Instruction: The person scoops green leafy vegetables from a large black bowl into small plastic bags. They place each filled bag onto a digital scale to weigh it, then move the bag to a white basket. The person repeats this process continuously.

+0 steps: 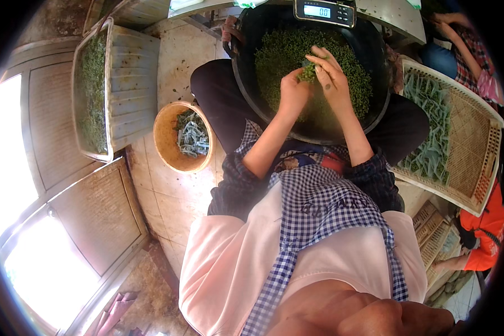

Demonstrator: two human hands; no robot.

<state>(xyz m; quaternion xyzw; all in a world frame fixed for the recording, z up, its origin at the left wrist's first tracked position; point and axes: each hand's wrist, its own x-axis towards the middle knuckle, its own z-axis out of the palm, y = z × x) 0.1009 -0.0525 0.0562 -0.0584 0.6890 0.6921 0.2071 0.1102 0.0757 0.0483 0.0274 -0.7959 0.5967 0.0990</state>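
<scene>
A large black tub (pixel 245 90) between my knees holds a heap of small green berry-like peppercorns (pixel 353 90). Above the heap, my left hand (pixel 294 94) is closed around a small green clump (pixel 308 73). A bluish scrap shows at the clump's upper edge; whether it is mesh cannot be made out. My right hand (pixel 334 82) leans over the same clump, its fingers stretched out and its thumb against the green. Bits of green show at its fingertips, but its grip is partly hidden. At the tub's far rim stands a digital scale (pixel 325 12) with a lit display.
To the left, an orange bucket (pixel 164 138) contains crumpled bluish mesh pieces, beside a deep plastic bin (pixel 132 88) with more green produce. On the right, a cream plastic crate (pixel 472 138) carries rows of filled mesh bags (pixel 426 126). Two other people (pixel 485 229) are at the right edge.
</scene>
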